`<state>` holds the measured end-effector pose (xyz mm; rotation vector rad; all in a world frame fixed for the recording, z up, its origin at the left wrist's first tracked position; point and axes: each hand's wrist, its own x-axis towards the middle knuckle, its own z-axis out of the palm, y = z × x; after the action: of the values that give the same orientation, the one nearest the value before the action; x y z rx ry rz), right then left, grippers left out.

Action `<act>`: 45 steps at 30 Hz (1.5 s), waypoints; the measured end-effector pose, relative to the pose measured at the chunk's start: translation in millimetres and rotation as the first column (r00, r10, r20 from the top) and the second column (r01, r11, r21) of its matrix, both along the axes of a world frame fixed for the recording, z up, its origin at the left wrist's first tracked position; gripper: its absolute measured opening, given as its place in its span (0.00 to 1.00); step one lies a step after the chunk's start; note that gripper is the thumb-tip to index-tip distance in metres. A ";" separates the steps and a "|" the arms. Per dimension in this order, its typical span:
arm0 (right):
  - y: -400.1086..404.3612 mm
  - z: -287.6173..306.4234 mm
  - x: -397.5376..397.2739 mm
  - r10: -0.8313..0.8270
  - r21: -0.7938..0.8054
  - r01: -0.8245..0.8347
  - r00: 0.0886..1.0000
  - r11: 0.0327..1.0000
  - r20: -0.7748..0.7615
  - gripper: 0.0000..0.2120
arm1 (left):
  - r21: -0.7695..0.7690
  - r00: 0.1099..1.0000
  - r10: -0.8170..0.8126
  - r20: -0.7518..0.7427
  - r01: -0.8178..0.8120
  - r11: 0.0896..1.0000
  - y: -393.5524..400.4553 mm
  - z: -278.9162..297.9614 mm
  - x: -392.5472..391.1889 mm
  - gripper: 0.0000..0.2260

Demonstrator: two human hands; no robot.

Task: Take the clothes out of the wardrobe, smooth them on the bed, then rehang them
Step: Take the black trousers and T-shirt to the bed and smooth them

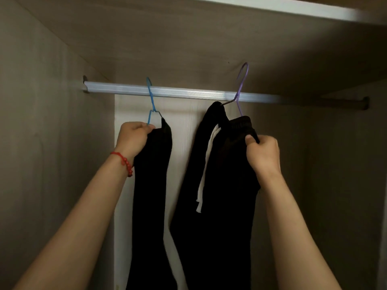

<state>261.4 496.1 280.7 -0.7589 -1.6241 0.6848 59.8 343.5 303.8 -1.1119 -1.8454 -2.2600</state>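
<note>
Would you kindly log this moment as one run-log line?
left hand grips blue hanger | right hand grips black trousers | both hangers at rail

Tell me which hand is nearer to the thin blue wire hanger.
Left. The left hand grips the thin blue wire hanger at its base. The right hand is far to its right, gripping the black trousers on the purple hanger.

Inside the wardrobe the side panels [41, 143] are a dull brown wood grain, dim in shadow. A pale strip of back panel [184, 126] catches the light down the middle. Overhead runs a brown top board [167, 38], its white front edge [293, 9] brightly lit.
</note>
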 end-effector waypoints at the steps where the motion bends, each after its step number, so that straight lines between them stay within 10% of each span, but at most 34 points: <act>1: -0.4 -3.6 3.9 0.012 -0.015 -0.012 1.000 1.000 -0.002 0.16 | 0.025 1.000 -0.021 0.015 0.020 0.999 1.9 -1.9 2.0 0.09; 18: -21.1 -59.0 5.5 0.065 -0.123 -0.059 0.997 0.991 0.048 0.16 | 0.022 0.981 -0.069 -0.181 0.074 0.997 6.0 -49.9 9.2 0.10; 34: -75.7 -189.0 79.1 0.221 -0.598 -0.193 0.975 0.778 -0.026 0.09 | -0.163 0.940 -0.306 0.152 0.329 0.930 -29.6 -224.0 69.2 0.11; 45: -134.9 -246.9 97.2 0.014 -0.574 0.040 0.996 0.818 0.089 0.11 | -0.220 0.910 -0.395 0.124 0.413 0.884 -65.1 -269.7 94.1 0.09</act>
<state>358.7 361.2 33.9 -1.2515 -1.4918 1.1752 153.9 278.4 34.1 -1.6077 -2.1359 -2.3489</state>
